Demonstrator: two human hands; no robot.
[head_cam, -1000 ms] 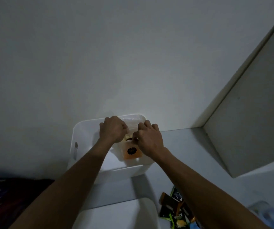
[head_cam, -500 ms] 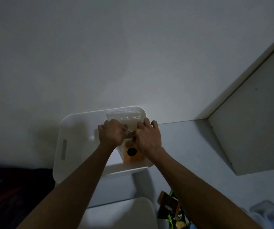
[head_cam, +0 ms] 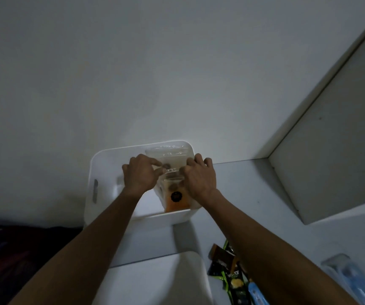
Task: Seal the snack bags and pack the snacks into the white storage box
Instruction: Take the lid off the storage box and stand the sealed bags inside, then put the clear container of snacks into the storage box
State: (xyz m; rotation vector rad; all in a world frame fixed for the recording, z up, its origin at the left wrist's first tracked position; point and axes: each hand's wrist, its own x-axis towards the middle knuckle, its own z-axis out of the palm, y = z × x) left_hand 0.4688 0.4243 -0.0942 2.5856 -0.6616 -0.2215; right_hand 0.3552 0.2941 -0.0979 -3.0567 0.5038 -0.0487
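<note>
Inside the white storage box (head_cam: 102, 170), the clear snack bag (head_cam: 172, 172) sits between both hands; left hand (head_cam: 141, 175) and right hand (head_cam: 200, 178) fingers pinch its top edge.

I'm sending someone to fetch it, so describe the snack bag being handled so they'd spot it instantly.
Find the white plastic storage box against the wall. Inside it, between both hands, stands a clear snack bag. Its orange bottom and round black label distinguish it from the dark packets lying outside.
</note>
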